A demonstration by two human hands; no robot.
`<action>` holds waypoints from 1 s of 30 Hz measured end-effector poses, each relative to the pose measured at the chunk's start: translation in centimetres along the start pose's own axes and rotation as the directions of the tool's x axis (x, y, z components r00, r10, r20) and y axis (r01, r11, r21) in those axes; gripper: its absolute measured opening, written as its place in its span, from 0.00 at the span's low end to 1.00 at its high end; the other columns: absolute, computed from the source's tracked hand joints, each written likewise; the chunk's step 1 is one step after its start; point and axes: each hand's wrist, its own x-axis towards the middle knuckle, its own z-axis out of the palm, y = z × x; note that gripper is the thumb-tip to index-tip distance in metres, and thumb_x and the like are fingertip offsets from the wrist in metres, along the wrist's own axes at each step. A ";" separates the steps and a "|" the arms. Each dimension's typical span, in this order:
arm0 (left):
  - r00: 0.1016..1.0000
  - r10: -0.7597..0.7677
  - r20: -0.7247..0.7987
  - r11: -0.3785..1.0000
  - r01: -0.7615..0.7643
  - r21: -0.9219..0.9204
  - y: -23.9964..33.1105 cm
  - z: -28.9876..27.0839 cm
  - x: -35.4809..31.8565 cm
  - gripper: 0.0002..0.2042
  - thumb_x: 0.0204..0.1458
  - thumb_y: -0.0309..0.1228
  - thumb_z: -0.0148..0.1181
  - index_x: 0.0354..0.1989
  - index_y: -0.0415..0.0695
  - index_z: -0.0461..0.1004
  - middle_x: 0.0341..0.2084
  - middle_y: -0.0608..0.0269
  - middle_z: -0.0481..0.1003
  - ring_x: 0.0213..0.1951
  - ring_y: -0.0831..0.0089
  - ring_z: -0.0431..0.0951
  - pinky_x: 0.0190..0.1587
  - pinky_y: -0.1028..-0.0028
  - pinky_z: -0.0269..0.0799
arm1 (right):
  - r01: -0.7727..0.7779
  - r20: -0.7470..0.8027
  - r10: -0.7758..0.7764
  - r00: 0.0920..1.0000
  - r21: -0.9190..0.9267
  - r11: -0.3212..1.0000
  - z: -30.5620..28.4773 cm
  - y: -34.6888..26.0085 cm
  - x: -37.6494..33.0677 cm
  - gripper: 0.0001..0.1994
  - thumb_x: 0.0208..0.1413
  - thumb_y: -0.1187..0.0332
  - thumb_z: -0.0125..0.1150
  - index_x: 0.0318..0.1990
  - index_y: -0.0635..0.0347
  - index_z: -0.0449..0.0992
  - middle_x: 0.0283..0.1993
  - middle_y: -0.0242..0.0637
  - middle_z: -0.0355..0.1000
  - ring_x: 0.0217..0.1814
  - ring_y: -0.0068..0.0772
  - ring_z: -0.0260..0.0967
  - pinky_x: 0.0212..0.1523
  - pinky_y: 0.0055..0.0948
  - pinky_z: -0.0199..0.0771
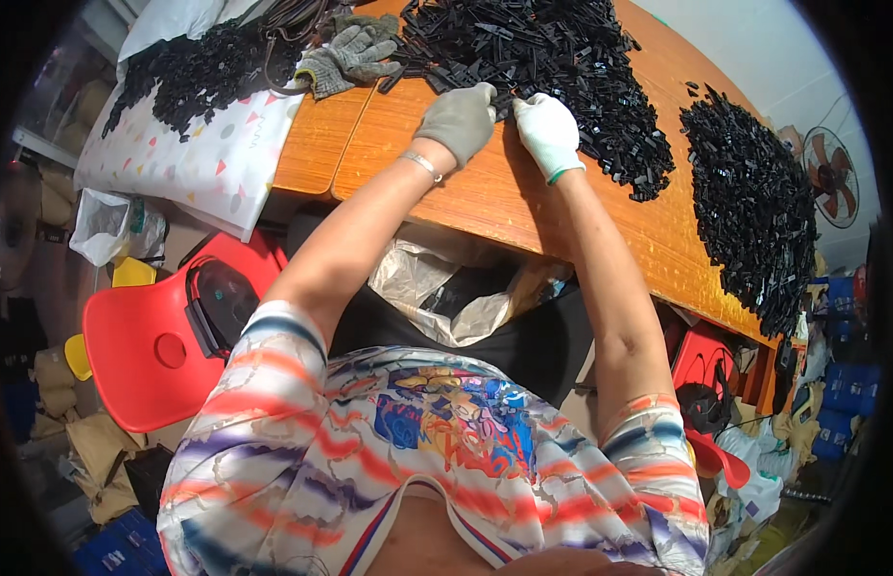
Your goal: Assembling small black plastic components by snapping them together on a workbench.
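A large heap of small black plastic parts [523, 48] covers the far middle of the wooden table [465, 197]. At its near edge my left hand [458, 123], in a grey glove, is closed with the fingers curled in. Close beside it on the right, my right hand [550, 132] wears a white glove with a green cuff; its thumb and fingers are pinched together. Black parts show between and just beyond the fingertips. What each hand grips is too small and too covered to make out. A metal bracelet [422, 165] circles my left wrist.
A second heap of black parts [749, 206] lies on the right; more black pieces [206, 77] lie on a patterned sheet [149, 163] at left. Spare grey gloves [348, 60] lie nearby. Below the table edge hangs an open pale bag [417, 288]. A red chair [139, 346] stands left.
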 end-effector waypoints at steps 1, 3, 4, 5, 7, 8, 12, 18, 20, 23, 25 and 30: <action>1.000 0.004 0.013 1.000 -0.004 0.026 -0.3 0.4 0.6 0.15 0.55 0.35 0.51 0.49 0.47 0.72 0.39 0.48 0.77 0.43 0.52 0.76 0.48 0.58 0.71 | -0.032 0.050 0.030 0.998 0.026 0.999 -0.3 -0.3 0.0 0.18 0.54 0.54 0.54 0.29 0.62 0.77 0.27 0.50 0.75 0.34 0.53 0.73 0.36 0.43 0.70; 1.000 0.016 -0.014 1.000 -0.015 0.016 -0.4 0.4 0.3 0.13 0.55 0.36 0.52 0.47 0.46 0.73 0.38 0.50 0.77 0.42 0.52 0.76 0.46 0.59 0.71 | -0.024 0.107 0.021 0.994 0.034 0.999 -1.3 -0.6 -0.5 0.18 0.54 0.54 0.55 0.29 0.62 0.77 0.28 0.49 0.75 0.34 0.52 0.73 0.36 0.42 0.71; 0.999 0.029 -0.046 1.000 -0.028 0.007 -0.5 0.4 0.1 0.13 0.55 0.36 0.52 0.44 0.45 0.74 0.37 0.51 0.77 0.42 0.52 0.77 0.45 0.59 0.71 | -0.014 0.161 0.007 0.987 0.042 0.999 -1.8 -0.7 -0.8 0.18 0.53 0.54 0.56 0.29 0.62 0.77 0.28 0.49 0.75 0.33 0.51 0.73 0.35 0.41 0.71; 0.999 0.029 -0.041 1.000 -0.029 0.006 -0.4 0.3 -0.1 0.13 0.55 0.36 0.52 0.44 0.45 0.74 0.37 0.51 0.77 0.42 0.52 0.77 0.45 0.59 0.71 | -0.040 0.175 0.023 0.984 0.094 0.995 -2.2 -0.5 -1.0 0.18 0.50 0.52 0.61 0.27 0.61 0.77 0.27 0.47 0.75 0.32 0.47 0.74 0.35 0.39 0.71; 1.000 0.012 -0.027 0.999 -0.013 -0.034 -0.1 0.1 -0.5 0.11 0.55 0.38 0.53 0.39 0.45 0.75 0.33 0.53 0.78 0.38 0.53 0.77 0.41 0.60 0.72 | -0.061 0.213 0.047 0.976 0.059 0.996 -3.2 -0.1 -1.5 0.18 0.48 0.51 0.63 0.27 0.60 0.78 0.27 0.46 0.75 0.32 0.45 0.75 0.35 0.38 0.71; 0.997 0.023 -0.070 0.999 -0.026 -0.045 -0.2 0.1 -0.7 0.13 0.53 0.41 0.56 0.35 0.44 0.75 0.30 0.53 0.78 0.35 0.54 0.77 0.38 0.61 0.72 | -0.072 0.248 0.064 0.967 0.026 0.997 -3.6 -0.1 -1.8 0.18 0.47 0.51 0.65 0.27 0.59 0.78 0.27 0.45 0.76 0.31 0.43 0.75 0.35 0.37 0.72; 0.996 -0.018 -0.089 0.988 0.004 -0.155 -0.9 -0.2 -1.5 0.16 0.49 0.43 0.62 0.35 0.42 0.75 0.28 0.52 0.77 0.34 0.56 0.78 0.39 0.63 0.72 | -0.131 0.251 0.139 0.958 -0.049 0.990 -4.7 -0.1 -3.0 0.18 0.45 0.51 0.65 0.32 0.58 0.78 0.33 0.47 0.77 0.38 0.46 0.75 0.41 0.36 0.73; 0.974 -0.120 -0.192 0.882 0.016 -0.471 -1.9 0.5 -2.8 0.16 0.47 0.29 0.64 0.44 0.42 0.69 0.32 0.59 0.76 0.32 0.67 0.77 0.38 0.70 0.73 | -0.109 0.099 0.112 0.989 -0.037 0.993 -4.7 1.0 -4.6 0.14 0.48 0.57 0.64 0.38 0.55 0.77 0.32 0.44 0.76 0.39 0.43 0.75 0.42 0.36 0.73; 0.966 -0.053 -0.254 0.852 -0.089 -0.516 -2.3 1.0 -3.2 0.18 0.46 0.26 0.64 0.46 0.41 0.67 0.34 0.61 0.74 0.32 0.74 0.75 0.35 0.73 0.73 | -0.097 0.065 0.095 0.993 0.025 0.995 -4.8 0.9 -5.1 0.14 0.49 0.59 0.64 0.40 0.55 0.77 0.31 0.43 0.76 0.38 0.41 0.75 0.41 0.35 0.73; 0.980 -0.150 -0.130 0.607 -0.012 -0.795 -1.8 1.2 -4.1 0.15 0.49 0.23 0.61 0.47 0.41 0.68 0.30 0.63 0.71 0.26 0.79 0.71 0.29 0.81 0.69 | -0.188 0.127 0.158 0.979 0.279 0.942 -5.2 0.4 -5.9 0.15 0.51 0.62 0.62 0.44 0.58 0.77 0.31 0.38 0.76 0.35 0.29 0.74 0.38 0.29 0.72; 0.977 -0.165 -0.137 0.562 -0.021 -0.827 -0.8 0.8 -4.9 0.15 0.51 0.22 0.60 0.47 0.42 0.68 0.30 0.64 0.71 0.25 0.84 0.69 0.25 0.85 0.66 | -0.267 0.290 0.087 0.953 0.669 0.694 -5.2 0.6 -6.5 0.15 0.53 0.66 0.61 0.46 0.63 0.77 0.31 0.32 0.76 0.33 0.18 0.70 0.36 0.21 0.70; 0.986 -0.132 0.100 0.433 0.149 -0.889 -0.4 -0.8 -5.7 0.15 0.53 0.26 0.59 0.48 0.41 0.67 0.29 0.66 0.71 0.24 0.86 0.69 0.23 0.86 0.65 | -0.227 0.274 0.019 0.961 0.754 0.616 -6.8 -3.4 -7.7 0.08 0.58 0.70 0.56 0.39 0.65 0.76 0.33 0.27 0.74 0.31 0.13 0.67 0.32 0.16 0.67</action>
